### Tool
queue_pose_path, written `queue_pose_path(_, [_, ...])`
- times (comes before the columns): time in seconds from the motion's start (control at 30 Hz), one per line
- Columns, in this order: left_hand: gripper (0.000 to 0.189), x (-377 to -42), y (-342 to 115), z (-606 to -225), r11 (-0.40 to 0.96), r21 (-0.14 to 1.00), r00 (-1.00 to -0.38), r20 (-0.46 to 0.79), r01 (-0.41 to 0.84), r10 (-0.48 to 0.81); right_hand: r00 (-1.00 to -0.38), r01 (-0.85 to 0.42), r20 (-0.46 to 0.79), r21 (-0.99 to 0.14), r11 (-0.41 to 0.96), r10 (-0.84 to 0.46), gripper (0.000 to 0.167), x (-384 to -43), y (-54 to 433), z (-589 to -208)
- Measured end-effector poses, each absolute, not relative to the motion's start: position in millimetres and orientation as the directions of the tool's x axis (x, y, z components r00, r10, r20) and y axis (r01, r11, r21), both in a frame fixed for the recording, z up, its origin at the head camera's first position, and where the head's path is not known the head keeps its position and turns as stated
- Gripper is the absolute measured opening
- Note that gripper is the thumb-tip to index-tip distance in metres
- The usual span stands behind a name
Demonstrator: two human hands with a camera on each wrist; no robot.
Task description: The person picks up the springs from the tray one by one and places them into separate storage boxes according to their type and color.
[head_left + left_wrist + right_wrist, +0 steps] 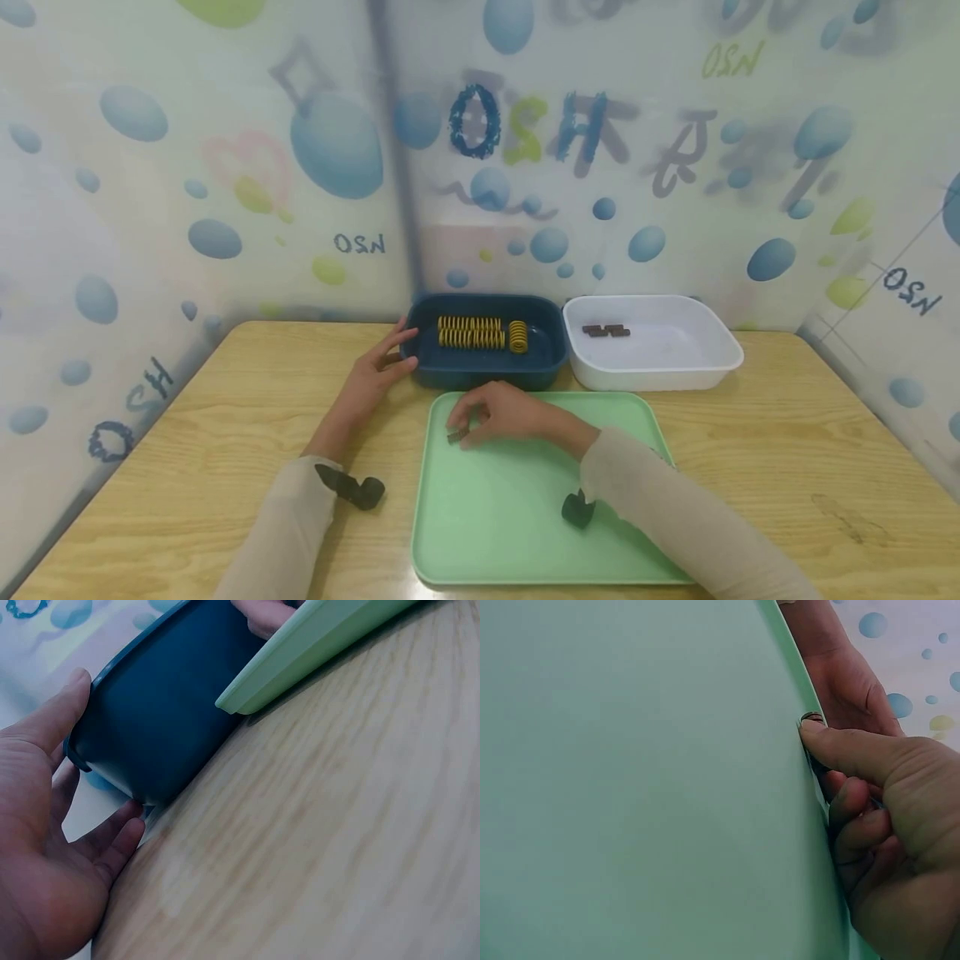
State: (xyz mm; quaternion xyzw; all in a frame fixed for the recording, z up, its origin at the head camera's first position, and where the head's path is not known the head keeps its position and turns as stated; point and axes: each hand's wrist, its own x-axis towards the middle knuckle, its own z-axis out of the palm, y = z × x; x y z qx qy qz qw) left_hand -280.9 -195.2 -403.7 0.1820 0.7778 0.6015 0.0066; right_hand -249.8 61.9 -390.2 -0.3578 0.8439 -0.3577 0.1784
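Note:
My right hand pinches a small brown coil spring between thumb and fingers, over the upper left part of the light green tray. One end of that spring shows at the thumb tip in the right wrist view. With fingers spread, my left hand rests against the left end of the dark blue bin. The left wrist view shows a fingertip at the blue bin's rim and others by its lower corner. Several yellow coil springs lie in rows inside this bin.
A white bin stands right of the blue one and holds several small brown springs. Both bins sit behind the tray on the wooden table. A patterned wall covering rises behind the table.

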Motion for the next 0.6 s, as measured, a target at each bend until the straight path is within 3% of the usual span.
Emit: queue_pose_path(0.6, [0.05,-282.5,-194.8,-408.2,0.218,0.935,-0.935,0.213,0.279,0.284,-0.684,-0.494,-0.04,-0.709,0.503,-0.728,0.015,-249.1,62.5,-390.0])
